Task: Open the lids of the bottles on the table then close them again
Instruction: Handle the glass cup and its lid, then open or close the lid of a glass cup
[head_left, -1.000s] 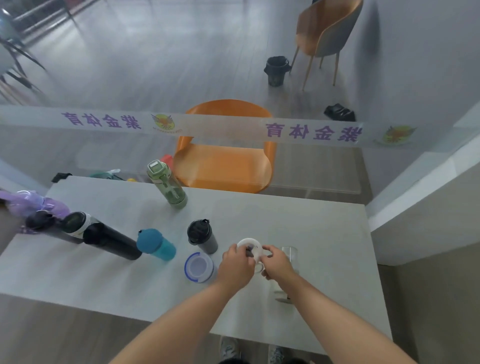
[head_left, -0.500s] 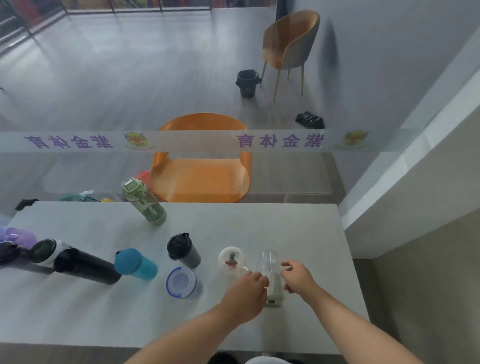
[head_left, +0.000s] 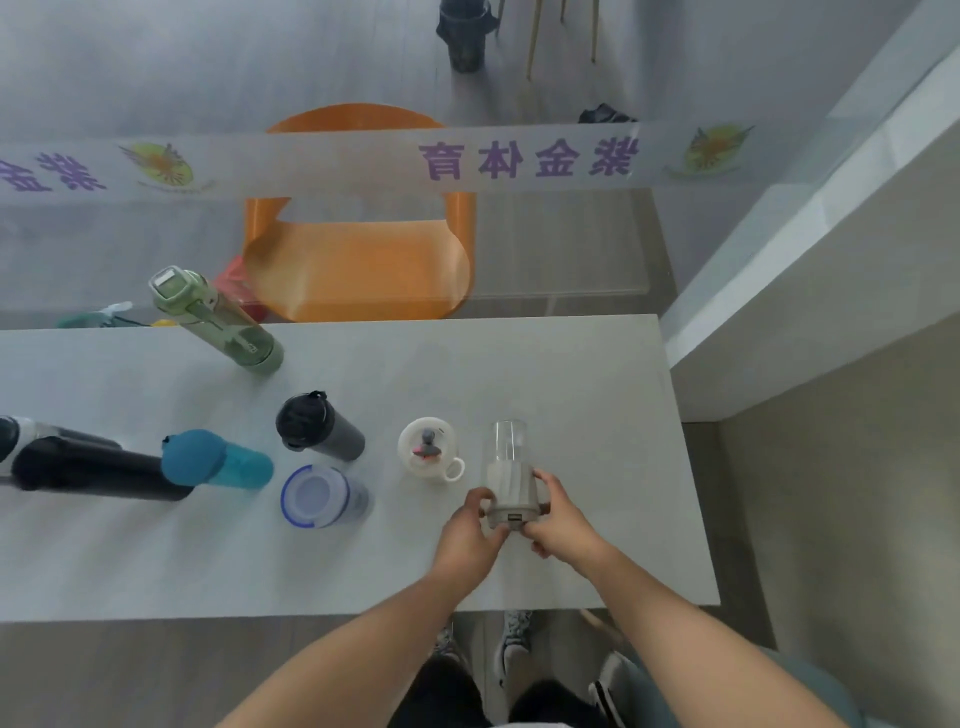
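Note:
A clear bottle with a beige base stands open-topped on the grey table, near its right front. My left hand and my right hand both grip its base from either side. Its white lid lies on the table just left of it, inner side up. Further left stand a black tumbler, a clear cup with a blue-rimmed lid, a teal bottle, a black flask and a tall green bottle at the back.
An orange chair sits beyond the table's far edge, behind a glass partition with a printed band. A white ledge runs along the right. My shoes show under the front edge.
The white lid left my hands and now lies on the table. Both hands moved right onto the clear bottle and took hold of its base. My head tilted down.

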